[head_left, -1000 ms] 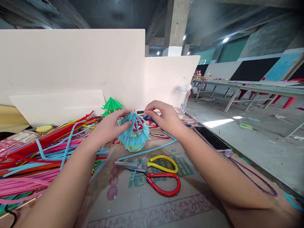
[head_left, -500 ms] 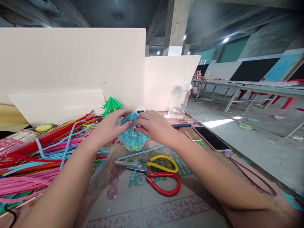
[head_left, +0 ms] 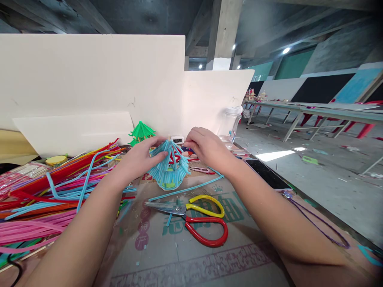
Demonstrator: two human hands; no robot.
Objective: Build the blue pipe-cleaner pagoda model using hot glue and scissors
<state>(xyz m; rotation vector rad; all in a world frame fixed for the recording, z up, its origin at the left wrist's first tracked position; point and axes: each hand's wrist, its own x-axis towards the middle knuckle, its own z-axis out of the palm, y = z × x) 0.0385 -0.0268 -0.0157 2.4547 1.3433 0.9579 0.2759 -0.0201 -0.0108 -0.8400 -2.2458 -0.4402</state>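
A small umbrella-shaped model made of light blue pipe cleaners (head_left: pixel 168 167) stands on the cardboard-covered table (head_left: pixel 191 255). My left hand (head_left: pixel 138 158) grips its left side. My right hand (head_left: pixel 208 148) pinches a strand at its upper right edge, fingers closed on it. A long blue pipe cleaner (head_left: pixel 191 187) runs from the model's base toward the right. Red strands show inside the blue canopy.
Scissors with a yellow and a red handle (head_left: pixel 194 217) lie just in front. A heap of coloured pipe cleaners (head_left: pixel 44 199) fills the left. A green umbrella model (head_left: pixel 141 132), a clear jar (head_left: pixel 229 123), a phone (head_left: pixel 269 175) and white foam boards (head_left: pixel 89 79) stand behind.
My right hand moved from the front of the blue model up and right to its upper right edge. The left hand stayed on the model.
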